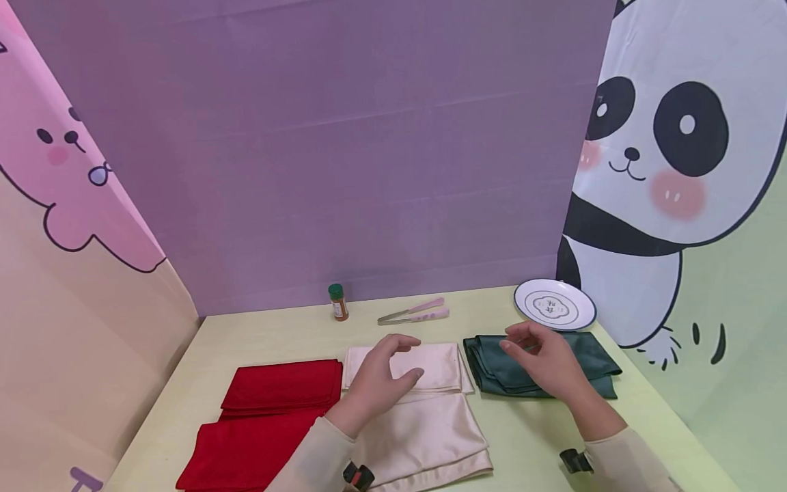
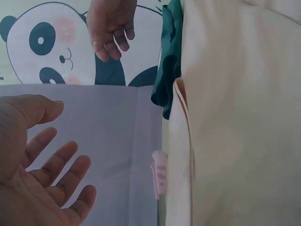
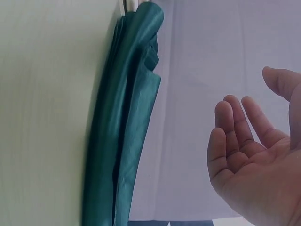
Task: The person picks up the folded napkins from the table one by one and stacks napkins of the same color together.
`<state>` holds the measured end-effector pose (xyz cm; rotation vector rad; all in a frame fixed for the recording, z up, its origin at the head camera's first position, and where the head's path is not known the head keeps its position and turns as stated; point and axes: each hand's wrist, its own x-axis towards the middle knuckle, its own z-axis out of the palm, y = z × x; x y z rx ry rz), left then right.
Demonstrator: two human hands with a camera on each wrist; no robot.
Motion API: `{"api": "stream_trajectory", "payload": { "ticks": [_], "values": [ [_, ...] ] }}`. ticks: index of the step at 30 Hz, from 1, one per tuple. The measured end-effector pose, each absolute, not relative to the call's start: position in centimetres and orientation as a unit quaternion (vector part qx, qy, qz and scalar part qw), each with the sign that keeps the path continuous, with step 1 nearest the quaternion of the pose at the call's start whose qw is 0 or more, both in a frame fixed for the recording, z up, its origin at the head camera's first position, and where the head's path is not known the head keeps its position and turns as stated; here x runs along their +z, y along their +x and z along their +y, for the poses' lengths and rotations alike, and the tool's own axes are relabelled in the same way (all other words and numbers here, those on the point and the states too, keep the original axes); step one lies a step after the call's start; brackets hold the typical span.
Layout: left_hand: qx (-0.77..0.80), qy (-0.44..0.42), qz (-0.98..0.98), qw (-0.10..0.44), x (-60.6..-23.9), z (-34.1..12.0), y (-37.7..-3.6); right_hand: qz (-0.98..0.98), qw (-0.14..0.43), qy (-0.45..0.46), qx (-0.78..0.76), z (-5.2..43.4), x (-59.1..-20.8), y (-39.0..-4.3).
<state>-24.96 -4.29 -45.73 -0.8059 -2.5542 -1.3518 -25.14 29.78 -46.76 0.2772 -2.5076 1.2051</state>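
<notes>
At centre frame, the left hand (image 1: 382,372) hovers spread over the folded cream cloth (image 1: 418,410); the right hand (image 1: 541,362), relaxed, empty, hangs over the green cloth (image 1: 590,355). A careless grab would probably undo the slippery folds.

Three folded cloths lay in a row across the lower middle of the head view: one cloth (image 1: 270,410) at lower left, the middle cloth (image 1: 424,410) at center, and another cloth (image 1: 541,365) to its right. Behind them, toward the backdrop, stood a small bottle (image 1: 337,302) left of the tongs (image 1: 415,312), with a plate (image 1: 555,305) farther right, just behind the right-hand cloth. The left hand (image 1: 384,376) hung over the middle cloth and the right hand (image 1: 544,359) over the right-hand cloth.
</notes>
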Motion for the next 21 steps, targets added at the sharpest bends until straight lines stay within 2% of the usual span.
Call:
{"api": "stream_trajectory", "payload": {
  "ticks": [11, 21],
  "values": [
    [-0.483, -0.242, -0.84, 0.056, -47.2, -7.5, -24.5, -0.882, 0.154, 0.099, 0.435, 28.0, -46.9, -25.1],
    [-0.495, -0.236, -0.833, 0.066, -48.9, -9.4, -24.2, -0.877, 0.147, 0.113, 0.444, 25.9, -47.9, -25.1]
  ]
}}
